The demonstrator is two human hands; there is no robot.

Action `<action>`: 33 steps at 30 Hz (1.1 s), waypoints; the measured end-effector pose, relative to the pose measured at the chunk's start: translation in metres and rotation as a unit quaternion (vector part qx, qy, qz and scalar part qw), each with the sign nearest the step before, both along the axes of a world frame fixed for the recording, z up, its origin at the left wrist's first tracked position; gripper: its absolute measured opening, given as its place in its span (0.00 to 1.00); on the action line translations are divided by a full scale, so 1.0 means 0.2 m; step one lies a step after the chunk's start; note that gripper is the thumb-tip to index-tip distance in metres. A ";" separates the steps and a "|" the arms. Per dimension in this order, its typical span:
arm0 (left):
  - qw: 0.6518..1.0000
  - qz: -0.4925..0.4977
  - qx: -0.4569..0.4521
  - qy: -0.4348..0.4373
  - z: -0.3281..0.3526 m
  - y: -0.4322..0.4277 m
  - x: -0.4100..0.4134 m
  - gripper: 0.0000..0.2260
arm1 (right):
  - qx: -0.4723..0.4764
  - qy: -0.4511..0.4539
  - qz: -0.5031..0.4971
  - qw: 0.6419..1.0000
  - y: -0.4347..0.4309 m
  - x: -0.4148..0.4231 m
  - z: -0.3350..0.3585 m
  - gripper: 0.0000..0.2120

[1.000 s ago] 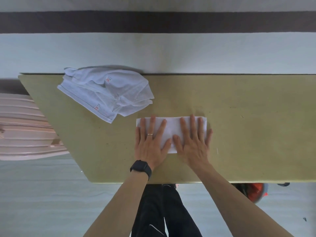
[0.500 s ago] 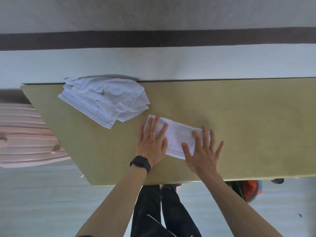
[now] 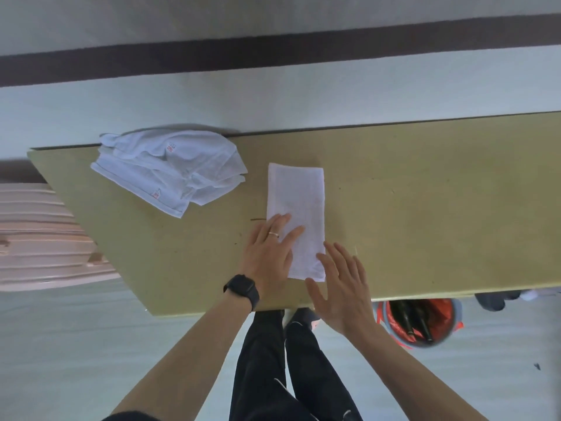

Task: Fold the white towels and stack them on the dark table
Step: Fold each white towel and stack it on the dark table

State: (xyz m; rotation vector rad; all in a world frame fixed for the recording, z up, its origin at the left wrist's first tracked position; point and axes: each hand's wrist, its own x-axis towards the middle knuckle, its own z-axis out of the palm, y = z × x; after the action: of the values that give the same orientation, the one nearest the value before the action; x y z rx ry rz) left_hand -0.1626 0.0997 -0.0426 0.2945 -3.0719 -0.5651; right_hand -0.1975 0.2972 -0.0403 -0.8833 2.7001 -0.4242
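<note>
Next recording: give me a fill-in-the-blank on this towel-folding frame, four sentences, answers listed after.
1. The heap of unfolded towels lies to the ___ of the folded towel.
2. The left hand, flat on that towel, has a black ___ at its wrist.
3. The right hand is ___, fingers spread, holding nothing.
4. The table bears only ___ folded towel.

Missing words: left; watch; open; one.

Left hand (image 3: 268, 253) flat on folded towel (image 3: 299, 202).
</note>
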 end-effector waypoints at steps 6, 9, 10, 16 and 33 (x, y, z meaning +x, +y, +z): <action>1.000 -0.005 -0.019 -0.023 -0.09 0.15 0.47 0.27 | 0.013 0.027 0.166 0.986 0.10 0.08 -0.08 0.39; 0.998 -0.033 -0.044 -0.025 -0.12 0.17 0.56 0.28 | 0.033 0.053 0.203 0.977 0.16 0.11 -0.11 0.37; 0.997 -0.046 -0.053 -0.011 -0.13 0.17 0.58 0.26 | 0.016 0.075 0.200 0.977 0.17 0.13 -0.13 0.32; 0.994 -0.075 -0.073 0.026 -0.12 0.14 0.58 0.22 | -0.102 0.163 0.186 0.964 0.17 0.15 -0.16 0.14; 0.945 0.157 0.258 -0.124 0.26 -0.10 0.31 0.08 | -0.140 -0.290 -0.081 0.943 -0.02 -0.08 0.25 0.05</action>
State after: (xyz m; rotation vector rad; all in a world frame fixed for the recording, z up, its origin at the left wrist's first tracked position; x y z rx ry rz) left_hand -0.0999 0.0801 0.0090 0.9000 -2.9374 -1.3943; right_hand -0.2135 0.2933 0.0100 -0.4899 2.1935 -0.9566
